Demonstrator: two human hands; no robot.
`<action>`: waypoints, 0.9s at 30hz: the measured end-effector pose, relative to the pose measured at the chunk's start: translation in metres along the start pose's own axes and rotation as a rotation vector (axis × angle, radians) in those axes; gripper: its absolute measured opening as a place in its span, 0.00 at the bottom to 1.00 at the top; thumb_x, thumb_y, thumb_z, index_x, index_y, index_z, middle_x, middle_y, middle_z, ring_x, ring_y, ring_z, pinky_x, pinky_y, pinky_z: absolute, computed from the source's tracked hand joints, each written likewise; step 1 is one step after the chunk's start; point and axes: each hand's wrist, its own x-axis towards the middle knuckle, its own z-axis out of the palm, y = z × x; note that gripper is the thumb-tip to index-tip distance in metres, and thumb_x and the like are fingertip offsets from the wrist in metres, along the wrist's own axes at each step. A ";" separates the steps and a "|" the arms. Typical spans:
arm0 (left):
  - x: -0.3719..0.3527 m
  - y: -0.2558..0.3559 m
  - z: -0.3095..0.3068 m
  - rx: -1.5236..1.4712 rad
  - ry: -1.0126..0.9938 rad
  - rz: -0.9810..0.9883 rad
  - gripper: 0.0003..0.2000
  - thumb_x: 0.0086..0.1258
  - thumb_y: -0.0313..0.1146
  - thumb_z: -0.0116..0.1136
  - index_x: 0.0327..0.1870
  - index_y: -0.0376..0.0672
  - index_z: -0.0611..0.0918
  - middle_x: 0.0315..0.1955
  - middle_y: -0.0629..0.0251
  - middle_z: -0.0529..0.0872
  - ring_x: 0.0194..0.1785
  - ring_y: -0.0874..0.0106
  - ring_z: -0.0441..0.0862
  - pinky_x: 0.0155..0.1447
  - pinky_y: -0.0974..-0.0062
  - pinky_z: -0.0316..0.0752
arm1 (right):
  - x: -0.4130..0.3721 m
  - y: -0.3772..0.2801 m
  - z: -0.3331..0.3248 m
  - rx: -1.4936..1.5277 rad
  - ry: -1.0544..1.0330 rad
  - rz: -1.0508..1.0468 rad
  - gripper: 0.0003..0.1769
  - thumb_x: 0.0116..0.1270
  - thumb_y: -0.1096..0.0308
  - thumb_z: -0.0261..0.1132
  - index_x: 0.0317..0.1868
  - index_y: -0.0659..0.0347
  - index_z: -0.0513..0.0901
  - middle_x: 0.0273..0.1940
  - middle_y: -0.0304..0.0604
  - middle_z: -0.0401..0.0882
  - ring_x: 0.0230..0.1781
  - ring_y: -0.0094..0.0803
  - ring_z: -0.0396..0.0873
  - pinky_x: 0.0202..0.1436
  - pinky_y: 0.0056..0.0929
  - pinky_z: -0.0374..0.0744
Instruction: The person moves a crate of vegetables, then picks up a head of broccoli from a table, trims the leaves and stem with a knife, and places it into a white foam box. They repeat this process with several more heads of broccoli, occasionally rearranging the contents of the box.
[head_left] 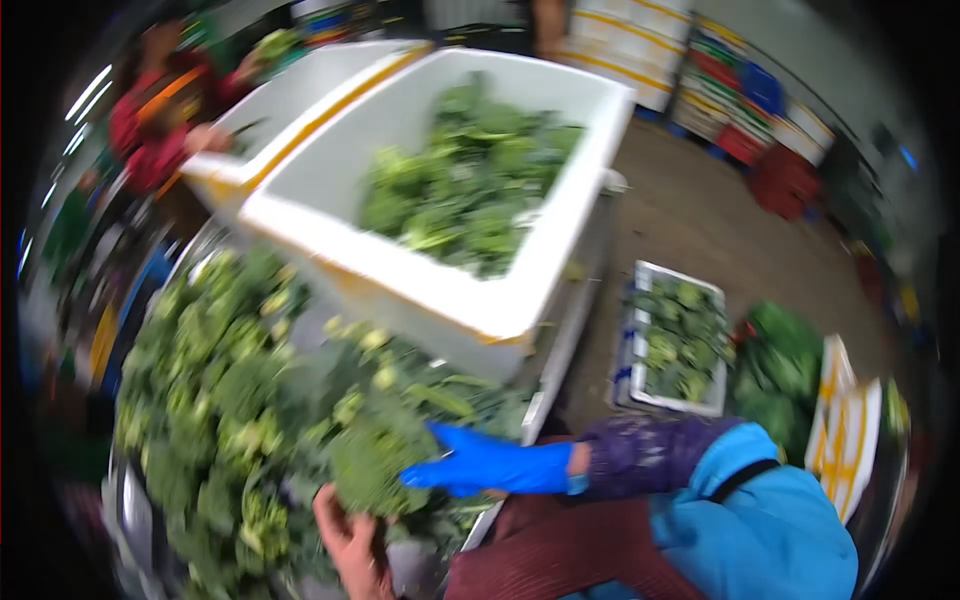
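A large green broccoli head (378,465) lies between my two hands, over the pile on the metal table. My left hand (352,545), bare, holds its lower edge, with the fingers partly hidden behind it. My right hand (500,462), in a blue glove, is at the head's right side. Its thumb and fingers are spread apart, and the fingertips appear to touch the florets. Many more broccoli heads (215,400) with leaves and stalks are heaped to the left.
A white foam box (400,290) with broccoli inside stands beyond the pile, next to a second foam box (300,100). Another person (165,120) works at the far left. On the floor at right are a broccoli crate (720,400) and a green bag (780,360).
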 end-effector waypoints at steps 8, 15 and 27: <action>0.013 0.004 0.011 0.109 -0.289 -0.188 0.19 0.58 0.22 0.52 0.51 0.47 0.67 0.47 0.65 0.73 0.43 0.69 0.73 0.40 0.72 0.72 | -0.019 0.015 -0.040 0.206 -0.026 -0.272 0.34 0.53 0.59 0.69 0.58 0.61 0.65 0.23 0.32 0.72 0.12 0.15 0.59 0.13 0.16 0.58; 0.035 0.026 0.037 0.265 -0.699 -0.370 0.21 0.53 0.25 0.61 0.50 0.39 0.71 0.45 0.64 0.74 0.48 0.72 0.72 0.47 0.72 0.73 | -0.068 0.001 -0.078 0.017 0.084 -0.209 0.23 0.53 0.60 0.69 0.46 0.61 0.75 0.23 0.32 0.75 0.17 0.14 0.66 0.17 0.15 0.64; 0.062 0.065 0.092 0.015 -1.027 -0.324 0.28 0.48 0.31 0.69 0.52 0.32 0.72 0.50 0.55 0.69 0.51 0.59 0.73 0.55 0.63 0.68 | -0.110 -0.027 -0.124 0.201 0.094 -0.252 0.27 0.53 0.60 0.68 0.51 0.62 0.70 0.32 0.37 0.75 0.25 0.18 0.71 0.25 0.19 0.70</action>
